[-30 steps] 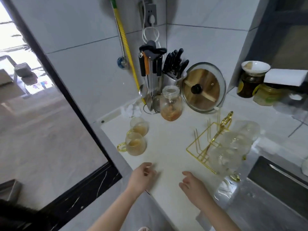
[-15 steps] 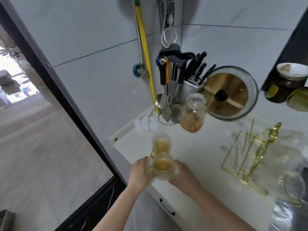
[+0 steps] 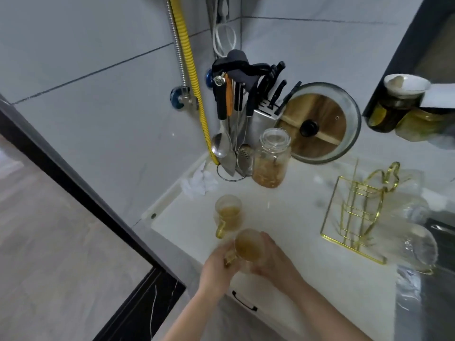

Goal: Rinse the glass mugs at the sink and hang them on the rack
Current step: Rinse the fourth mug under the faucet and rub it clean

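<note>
Two glass mugs with amber liquid and gold handles are at the near left of the white counter (image 3: 290, 217). The nearer mug (image 3: 248, 247) is between both hands: my left hand (image 3: 216, 269) holds its handle side, and my right hand (image 3: 273, 262) wraps the other side of its body. The far mug (image 3: 227, 214) stands alone just behind. A gold wire rack (image 3: 354, 210) stands to the right, with clear glass mugs (image 3: 416, 239) hanging on its right side. The sink (image 3: 440, 279) shows at the right edge.
In the back corner stand a utensil holder (image 3: 234, 134), a knife block (image 3: 266, 114), a glass jar (image 3: 272, 158) and a pot lid with a wooden board (image 3: 320, 124). A crumpled tissue (image 3: 199, 183) lies by the wall. Jars (image 3: 403, 114) sit at the far right.
Both hands came from the bare counter edge to the nearer mug and closed round it. The mug now sits a little nearer to me, apart from the far one. The view swung left.
</note>
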Demonstrator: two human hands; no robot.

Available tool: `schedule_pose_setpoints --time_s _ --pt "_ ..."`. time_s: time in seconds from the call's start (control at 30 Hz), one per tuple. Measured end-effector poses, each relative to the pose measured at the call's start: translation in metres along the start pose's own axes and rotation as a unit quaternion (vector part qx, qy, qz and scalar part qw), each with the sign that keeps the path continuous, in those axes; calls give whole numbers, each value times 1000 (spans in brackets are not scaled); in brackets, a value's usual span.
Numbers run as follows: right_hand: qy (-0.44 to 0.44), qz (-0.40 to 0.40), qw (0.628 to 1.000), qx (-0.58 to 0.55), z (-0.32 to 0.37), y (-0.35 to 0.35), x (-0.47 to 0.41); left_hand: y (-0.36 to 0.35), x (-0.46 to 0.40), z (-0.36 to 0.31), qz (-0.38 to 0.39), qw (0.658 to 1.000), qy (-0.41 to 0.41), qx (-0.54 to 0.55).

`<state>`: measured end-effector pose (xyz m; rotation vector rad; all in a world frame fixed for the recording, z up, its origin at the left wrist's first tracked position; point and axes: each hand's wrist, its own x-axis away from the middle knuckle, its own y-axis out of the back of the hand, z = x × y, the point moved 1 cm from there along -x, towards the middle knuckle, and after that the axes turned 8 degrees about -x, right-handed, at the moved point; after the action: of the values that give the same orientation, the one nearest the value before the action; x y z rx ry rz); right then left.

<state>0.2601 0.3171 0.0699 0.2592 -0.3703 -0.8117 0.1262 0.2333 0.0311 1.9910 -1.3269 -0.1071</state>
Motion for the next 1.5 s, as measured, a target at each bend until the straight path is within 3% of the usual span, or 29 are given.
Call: schedule_pose_setpoints --time_s 0.17,0.47,0.8,0.97,1.2,1.37,1.5 --pt "15 -116 986 -120 -17 53 58 -36 8 -46 55 997 -59 -5" --pt "-14 -305 938 -165 -111 168 206 -169 76 -171 190 960 -208 12" --pt "-48 -456 864 -208 -195 267 384 -334 195 -274 278 925 -259 21" --pt "-63 -502 842 -190 -216 301 428 -374 224 -300 312 920 -233 54" --pt "-58 -485 868 -92 -228 340 434 -411 216 -338 292 934 -194 72" --pt "-64 -519 842 -137 -240 364 423 -440 197 -366 291 933 -197 78" --pt "-93 -517 838 -149 -249 388 404 -461 186 -382 337 918 -183 106"
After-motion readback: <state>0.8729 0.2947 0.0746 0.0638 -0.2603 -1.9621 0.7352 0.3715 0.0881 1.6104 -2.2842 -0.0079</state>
